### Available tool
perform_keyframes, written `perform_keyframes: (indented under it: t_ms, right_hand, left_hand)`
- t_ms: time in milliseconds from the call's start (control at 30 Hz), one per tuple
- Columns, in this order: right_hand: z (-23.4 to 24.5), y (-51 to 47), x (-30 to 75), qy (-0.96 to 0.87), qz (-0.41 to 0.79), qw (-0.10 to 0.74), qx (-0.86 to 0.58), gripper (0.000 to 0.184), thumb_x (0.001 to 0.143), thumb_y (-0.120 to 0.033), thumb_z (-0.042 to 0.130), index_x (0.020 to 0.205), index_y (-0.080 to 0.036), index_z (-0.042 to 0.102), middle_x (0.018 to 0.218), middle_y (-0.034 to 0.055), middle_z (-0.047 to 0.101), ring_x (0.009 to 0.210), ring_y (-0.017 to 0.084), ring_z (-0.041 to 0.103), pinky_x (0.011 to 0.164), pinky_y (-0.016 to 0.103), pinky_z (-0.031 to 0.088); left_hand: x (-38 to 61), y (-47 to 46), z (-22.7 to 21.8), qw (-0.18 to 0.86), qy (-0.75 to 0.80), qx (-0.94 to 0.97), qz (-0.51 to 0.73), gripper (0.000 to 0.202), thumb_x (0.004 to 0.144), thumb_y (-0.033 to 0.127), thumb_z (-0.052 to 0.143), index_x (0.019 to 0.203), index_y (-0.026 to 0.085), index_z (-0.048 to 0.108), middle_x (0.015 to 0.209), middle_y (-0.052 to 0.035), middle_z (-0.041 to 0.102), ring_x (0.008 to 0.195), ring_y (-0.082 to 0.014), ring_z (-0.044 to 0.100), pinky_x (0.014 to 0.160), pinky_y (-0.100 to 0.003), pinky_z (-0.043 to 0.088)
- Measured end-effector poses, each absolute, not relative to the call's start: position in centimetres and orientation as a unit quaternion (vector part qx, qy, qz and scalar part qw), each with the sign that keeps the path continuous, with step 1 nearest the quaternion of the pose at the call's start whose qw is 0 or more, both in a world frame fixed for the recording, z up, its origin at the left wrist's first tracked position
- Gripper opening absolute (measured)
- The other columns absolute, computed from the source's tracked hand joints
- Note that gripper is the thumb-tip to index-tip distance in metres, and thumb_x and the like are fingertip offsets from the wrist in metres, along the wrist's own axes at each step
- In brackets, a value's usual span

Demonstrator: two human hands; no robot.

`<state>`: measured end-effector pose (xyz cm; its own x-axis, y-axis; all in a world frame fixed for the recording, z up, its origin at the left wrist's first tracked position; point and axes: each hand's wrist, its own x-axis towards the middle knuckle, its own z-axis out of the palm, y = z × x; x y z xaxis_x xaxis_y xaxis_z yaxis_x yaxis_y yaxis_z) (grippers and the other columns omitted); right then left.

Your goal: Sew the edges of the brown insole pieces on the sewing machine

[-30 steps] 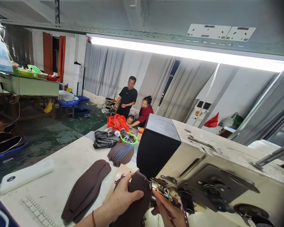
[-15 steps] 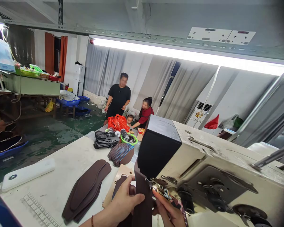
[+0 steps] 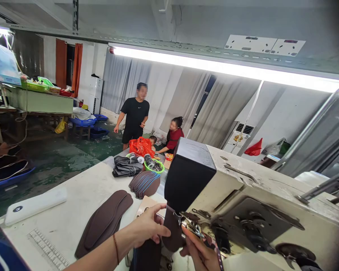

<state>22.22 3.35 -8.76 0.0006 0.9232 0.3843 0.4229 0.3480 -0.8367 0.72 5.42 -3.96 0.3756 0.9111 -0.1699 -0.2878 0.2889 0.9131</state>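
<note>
A dark brown insole piece point(image 3: 171, 235) sits under the needle area of the cream sewing machine point(image 3: 251, 203) at the bottom centre. My left hand point(image 3: 148, 226) pinches its left edge, thumb and fingers closed on it. From the bottom edge my right hand point(image 3: 199, 252) reaches up just right of the piece, below the presser foot point(image 3: 190, 224); its fingers are curled, and what they hold is hidden. A pair of brown insoles point(image 3: 104, 222) lies flat on the white table point(image 3: 73, 203) to the left.
A fanned stack of brown insoles point(image 3: 144, 183), a grey bundle point(image 3: 126, 165), a green basket point(image 3: 154, 165) and a red bag point(image 3: 141, 146) are farther back. A white power bank point(image 3: 34, 206) lies at left. A standing person point(image 3: 134, 114) and a seated person point(image 3: 173, 133) are behind.
The brown piece has turned and dropped lower under the machine head. My left hand has slid up and right along its edge. The standing person has walked left.
</note>
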Motion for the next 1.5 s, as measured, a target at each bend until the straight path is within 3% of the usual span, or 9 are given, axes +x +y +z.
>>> perform_keyframes:
  t_ms: [433, 633, 733, 833, 900, 1033, 1133, 1267, 1500]
  right_hand:
    - [-7.8, 3.0, 21.4, -0.654, 0.229, 0.513, -0.507, 0.048, 0.081, -0.064, 0.057, 0.102, -0.026, 0.078, 0.050, 0.0004, 0.067, 0.052, 0.016, 0.066, 0.058, 0.020, 0.056]
    - [-7.4, 3.0, 21.4, -0.648, 0.256, 0.518, -0.497, 0.043, 0.082, -0.061, 0.059, 0.103, -0.028, 0.077, 0.051, -0.0008, 0.067, 0.052, 0.015, 0.065, 0.061, 0.020, 0.055]
    - [-7.1, 3.1, 21.8, -0.678, 0.261, 0.477, -0.494, 0.043, 0.084, -0.058, 0.058, 0.107, -0.027, 0.076, 0.056, 0.0008, 0.071, 0.055, 0.016, 0.068, 0.062, 0.021, 0.056]
    - [-6.8, 3.2, 22.3, -0.714, 0.263, 0.434, -0.483, 0.043, 0.089, -0.054, 0.054, 0.114, -0.024, 0.073, 0.060, 0.0020, 0.073, 0.059, 0.017, 0.069, 0.065, 0.022, 0.057]
    - [-6.9, 3.2, 22.4, -0.715, 0.251, 0.433, -0.488, 0.045, 0.090, -0.054, 0.051, 0.115, -0.024, 0.072, 0.058, 0.0022, 0.072, 0.059, 0.018, 0.069, 0.065, 0.023, 0.057]
    - [-7.2, 3.3, 22.2, -0.709, 0.253, 0.451, -0.479, 0.044, 0.089, -0.055, 0.053, 0.112, -0.024, 0.073, 0.055, 0.0021, 0.070, 0.056, 0.018, 0.068, 0.061, 0.022, 0.056]
    - [-7.5, 3.3, 21.6, -0.679, 0.260, 0.498, -0.472, 0.044, 0.085, -0.057, 0.057, 0.108, -0.024, 0.075, 0.052, 0.0014, 0.068, 0.050, 0.017, 0.065, 0.059, 0.022, 0.055]
    - [-7.6, 3.2, 21.1, -0.654, 0.255, 0.527, -0.479, 0.047, 0.083, -0.062, 0.057, 0.103, -0.025, 0.077, 0.048, 0.0012, 0.066, 0.048, 0.017, 0.064, 0.056, 0.022, 0.056]
    - [-7.3, 3.0, 21.2, -0.651, 0.257, 0.517, -0.492, 0.048, 0.080, -0.064, 0.059, 0.101, -0.026, 0.078, 0.049, 0.0008, 0.067, 0.048, 0.016, 0.064, 0.056, 0.021, 0.056]
  left_hand:
    - [3.7, 5.6, -4.6, 0.659, 0.378, 0.318, 0.567, 0.038, 0.055, 0.015, 0.072, 0.086, 0.018, 0.051, 0.061, 0.0069, 0.058, 0.047, -0.0059, 0.045, 0.044, -0.018, 0.030]
    - [6.8, 2.8, -5.8, 0.626, 0.424, 0.204, 0.622, 0.032, 0.064, 0.026, 0.074, 0.073, 0.021, 0.044, 0.068, 0.0029, 0.058, 0.064, -0.0108, 0.058, 0.065, -0.024, 0.048]
    - [7.1, 1.1, -6.2, 0.662, 0.412, 0.200, 0.594, 0.038, 0.062, 0.038, 0.076, 0.068, 0.023, 0.042, 0.058, 0.0044, 0.053, 0.052, -0.0123, 0.055, 0.053, -0.025, 0.047]
    - [5.2, 1.6, -4.9, 0.635, 0.404, 0.339, 0.564, 0.030, 0.068, 0.043, 0.068, 0.072, 0.023, 0.047, 0.056, 0.0054, 0.052, 0.045, -0.0121, 0.049, 0.045, -0.024, 0.040]
    - [3.0, 3.7, -3.3, 0.558, 0.439, 0.480, 0.516, 0.017, 0.077, 0.037, 0.059, 0.080, 0.022, 0.054, 0.072, 0.0015, 0.060, 0.069, -0.0144, 0.058, 0.064, -0.025, 0.046]
    - [-0.8, 8.5, -0.7, 0.616, 0.414, 0.568, 0.356, 0.020, 0.056, 0.024, 0.076, 0.073, 0.017, 0.067, 0.069, 0.0006, 0.066, 0.070, -0.0176, 0.060, 0.063, -0.026, 0.046]
    - [-1.6, 8.3, -0.8, 0.637, 0.409, 0.584, 0.294, 0.033, 0.053, 0.019, 0.076, 0.085, 0.018, 0.070, 0.072, 0.0017, 0.068, 0.062, -0.0157, 0.060, 0.056, -0.024, 0.045]
    - [-0.8, 4.7, -3.2, 0.635, 0.414, 0.556, 0.340, 0.048, 0.062, 0.024, 0.073, 0.109, 0.024, 0.062, 0.083, 0.0015, 0.068, 0.068, -0.0163, 0.063, 0.059, -0.024, 0.047]
    - [0.7, 2.2, -5.0, 0.644, 0.401, 0.472, 0.449, 0.041, 0.064, 0.025, 0.072, 0.103, 0.023, 0.059, 0.083, -0.0010, 0.070, 0.075, -0.0204, 0.066, 0.061, -0.025, 0.048]
